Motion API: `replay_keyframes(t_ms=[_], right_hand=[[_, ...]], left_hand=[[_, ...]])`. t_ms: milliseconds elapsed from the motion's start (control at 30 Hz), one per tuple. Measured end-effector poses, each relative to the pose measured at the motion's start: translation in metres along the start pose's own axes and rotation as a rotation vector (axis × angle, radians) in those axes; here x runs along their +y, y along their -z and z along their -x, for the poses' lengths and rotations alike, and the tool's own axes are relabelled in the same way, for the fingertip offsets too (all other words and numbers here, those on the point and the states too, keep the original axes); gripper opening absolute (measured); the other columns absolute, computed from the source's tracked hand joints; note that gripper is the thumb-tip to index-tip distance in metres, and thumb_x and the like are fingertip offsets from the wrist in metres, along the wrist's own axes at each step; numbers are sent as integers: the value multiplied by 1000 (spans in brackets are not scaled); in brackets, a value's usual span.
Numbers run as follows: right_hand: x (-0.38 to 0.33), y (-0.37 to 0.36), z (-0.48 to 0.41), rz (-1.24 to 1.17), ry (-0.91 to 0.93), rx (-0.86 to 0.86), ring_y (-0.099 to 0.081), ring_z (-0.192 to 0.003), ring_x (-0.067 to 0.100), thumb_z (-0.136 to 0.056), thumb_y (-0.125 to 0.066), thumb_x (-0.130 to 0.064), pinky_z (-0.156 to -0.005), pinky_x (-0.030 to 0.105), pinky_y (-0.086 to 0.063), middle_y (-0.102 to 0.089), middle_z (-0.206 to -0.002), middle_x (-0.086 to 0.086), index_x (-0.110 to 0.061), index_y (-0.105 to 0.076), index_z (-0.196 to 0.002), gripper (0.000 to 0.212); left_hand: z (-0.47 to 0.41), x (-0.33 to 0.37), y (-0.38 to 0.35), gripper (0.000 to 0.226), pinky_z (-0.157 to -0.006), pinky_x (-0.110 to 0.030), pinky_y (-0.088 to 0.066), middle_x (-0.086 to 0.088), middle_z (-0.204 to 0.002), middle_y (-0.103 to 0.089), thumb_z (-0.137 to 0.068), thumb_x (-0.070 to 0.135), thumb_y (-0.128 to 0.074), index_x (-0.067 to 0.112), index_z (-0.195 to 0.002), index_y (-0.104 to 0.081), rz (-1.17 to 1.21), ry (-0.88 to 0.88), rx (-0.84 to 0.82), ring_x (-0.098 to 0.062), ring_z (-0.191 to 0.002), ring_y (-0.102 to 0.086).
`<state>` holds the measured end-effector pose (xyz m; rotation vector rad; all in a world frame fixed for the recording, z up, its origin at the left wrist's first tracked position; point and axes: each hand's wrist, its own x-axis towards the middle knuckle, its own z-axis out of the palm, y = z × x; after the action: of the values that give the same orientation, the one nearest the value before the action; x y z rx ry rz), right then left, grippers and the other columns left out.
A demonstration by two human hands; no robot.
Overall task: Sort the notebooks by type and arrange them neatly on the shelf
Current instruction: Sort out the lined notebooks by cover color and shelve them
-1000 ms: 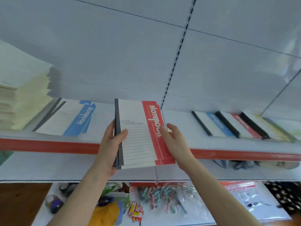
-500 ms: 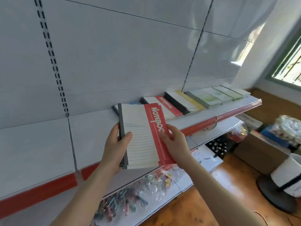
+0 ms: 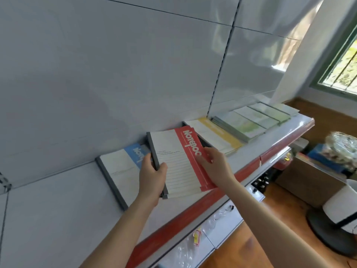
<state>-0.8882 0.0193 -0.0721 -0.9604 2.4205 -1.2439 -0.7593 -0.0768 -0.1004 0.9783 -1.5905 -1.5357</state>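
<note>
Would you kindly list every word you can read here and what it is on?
"Noteboo": red notebook; the right hand covers the end.
"Not": blue notebook; rest hidden.
Small print on the red notebook: too small.
Yellow notebook lettering: blurred.

A white panelled wall (image 3: 116, 64) reflected daylight from a green-framed barred window (image 3: 345, 60); brown wooden floor (image 3: 286, 207) lay below.
</note>
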Motion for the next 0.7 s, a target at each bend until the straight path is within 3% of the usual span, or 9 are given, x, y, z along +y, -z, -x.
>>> replay_keyframes(t_ms=[67,133,233,267,433,600,667,700], right_hand=[[7,1,-29,39,22,-19,-56,-64,-3,-93,-54,-24,-48,6,-41,-63,-93,-5,-12,-57,-118,28],[11,2,-53,71,39,-38,-60,-68,2,-93,-53,-26,-54,10,-44,-64,-96,-3,-12,-55,-120,29],[22,2,-92,144,90,-89,-64,-84,16,-93,-53,-28,-71,27,-52,-66,-106,2,-13,-54,-123,34],[25,1,-102,175,113,-114,-63,-85,17,-93,-52,-29,-70,27,-50,-66,-105,3,-12,-54,-122,33],[49,-14,-133,321,195,-309,-50,-66,8,-98,-43,-29,-51,15,-35,-57,-87,-4,-12,-54,-112,25],[50,-15,-147,444,287,-382,-47,-76,16,-97,-42,-18,-64,24,-34,-54,-93,4,-9,-51,-88,16],[38,-12,-153,492,357,-403,-47,-82,18,-96,-45,-17,-67,25,-34,-49,-93,3,-15,-46,-81,15],[31,-12,-156,512,398,-413,-50,-90,20,-95,-45,-18,-70,27,-37,-51,-98,4,-15,-50,-88,9]], left_hand=[[-17,-4,-16,22,-72,-29,-52,1,-103,-61,-90,4,-47,19,-106,-49,-28,-1,25,-14,-91,-60],[-31,-8,-30,24,-82,-35,-52,-1,-109,-61,-91,5,-47,16,-112,-50,-62,-10,66,-16,-96,-59],[-50,-13,-52,27,-74,-14,-47,3,-111,-57,-94,6,-45,13,-120,-48,-127,-37,151,-9,-92,-55],[-54,-15,-57,28,-70,-8,-44,4,-112,-55,-95,6,-45,13,-122,-46,-148,-37,174,-6,-91,-53],[-59,-37,-77,36,-91,-27,-48,0,-119,-53,-93,2,-45,15,-127,-44,-315,-81,280,-12,-104,-53],[-66,-34,-78,24,-92,-24,-44,-5,-125,-51,-94,7,-47,10,-117,-50,-574,-49,258,-16,-113,-50],[-63,-27,-71,30,-99,-24,-38,-6,-136,-45,-95,13,-47,10,-125,-49,-733,-96,232,-17,-123,-44],[-59,-22,-66,36,-102,-24,-34,-4,-144,-38,-97,18,-45,11,-132,-44,-820,-128,212,-17,-130,-38]])
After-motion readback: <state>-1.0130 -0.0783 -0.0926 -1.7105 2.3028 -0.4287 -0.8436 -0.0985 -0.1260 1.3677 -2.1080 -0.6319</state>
